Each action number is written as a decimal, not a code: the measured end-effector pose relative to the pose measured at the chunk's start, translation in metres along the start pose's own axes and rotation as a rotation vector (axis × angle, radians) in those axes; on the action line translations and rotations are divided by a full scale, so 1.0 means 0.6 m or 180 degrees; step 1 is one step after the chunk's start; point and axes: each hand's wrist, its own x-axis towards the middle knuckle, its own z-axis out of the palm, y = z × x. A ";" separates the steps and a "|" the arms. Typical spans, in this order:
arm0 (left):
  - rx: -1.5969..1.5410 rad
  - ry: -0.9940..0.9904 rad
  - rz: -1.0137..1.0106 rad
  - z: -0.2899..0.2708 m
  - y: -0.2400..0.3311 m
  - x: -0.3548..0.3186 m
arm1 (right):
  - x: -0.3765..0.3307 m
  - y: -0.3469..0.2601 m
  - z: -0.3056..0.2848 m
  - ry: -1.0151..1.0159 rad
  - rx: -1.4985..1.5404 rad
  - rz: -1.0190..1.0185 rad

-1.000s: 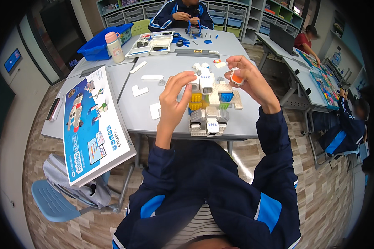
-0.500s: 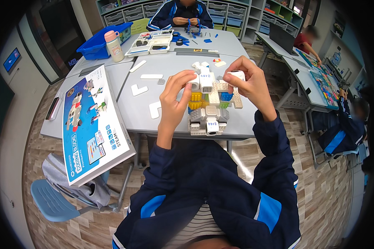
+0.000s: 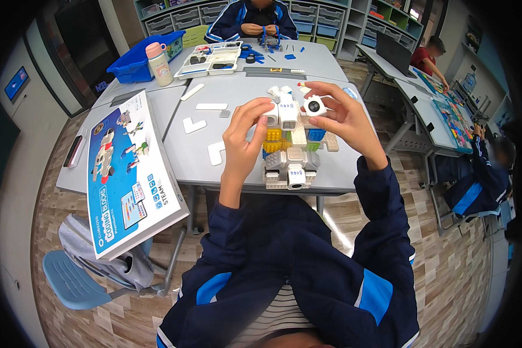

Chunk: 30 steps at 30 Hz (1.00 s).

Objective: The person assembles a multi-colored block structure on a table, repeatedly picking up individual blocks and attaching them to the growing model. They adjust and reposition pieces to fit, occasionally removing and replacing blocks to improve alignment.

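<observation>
A model of building blocks (image 3: 295,158) stands at the table's near edge, with white, grey, yellow, blue and green pieces. My left hand (image 3: 243,132) is closed on a white block with a round end (image 3: 271,118) at the model's upper left, thumb below and fingers over the top. Between the thumb and fingers of my right hand (image 3: 349,119) sits a white cube with a round black face (image 3: 314,107), turned toward me. It is held at the model's upper right; whether it touches the model I cannot tell.
Loose white flat pieces (image 3: 211,107) lie left of the model. A large kit box (image 3: 134,180) overhangs the table's left edge. Farther back are a bottle (image 3: 159,66), a blue bin (image 3: 139,66) and a parts tray (image 3: 206,68). Opposite, a person (image 3: 252,23) handles a blue construction.
My right hand has tilted and shifted slightly left with the white cube, so its round black face now points toward me. My left hand keeps its place on the model.
</observation>
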 end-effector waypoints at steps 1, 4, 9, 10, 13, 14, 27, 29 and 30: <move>0.0003 -0.0002 0.0001 0.000 0.000 0.000 | 0.000 0.000 0.002 -0.0019 -0.0039 -0.0036; 0.0009 -0.0014 -0.0010 0.000 0.000 0.000 | 0.001 -0.002 0.005 0.0133 -0.0561 -0.0413; 0.0005 -0.0019 -0.0064 -0.001 0.005 0.001 | 0.003 -0.007 -0.005 -0.0203 -0.1339 -0.0581; 0.0009 -0.0007 -0.0050 0.000 0.006 0.003 | 0.004 -0.007 -0.007 -0.0279 -0.1345 -0.0542; 0.0143 -0.0015 -0.0035 0.003 0.012 0.008 | 0.008 -0.002 -0.010 -0.0349 -0.1288 -0.0545; 0.0209 -0.0025 -0.0037 0.004 0.015 0.009 | 0.009 0.000 -0.010 -0.0347 -0.1253 -0.0565; -0.0269 -0.0428 -0.0358 0.019 0.025 0.026 | 0.010 -0.001 -0.014 -0.0198 -0.1048 -0.0270; -0.0362 -0.0336 -0.0472 0.022 0.028 0.024 | 0.011 -0.003 -0.016 -0.0221 -0.1213 -0.0495; -0.0358 -0.0341 -0.0416 0.022 0.028 0.024 | 0.011 -0.004 -0.016 -0.0262 -0.1296 -0.0519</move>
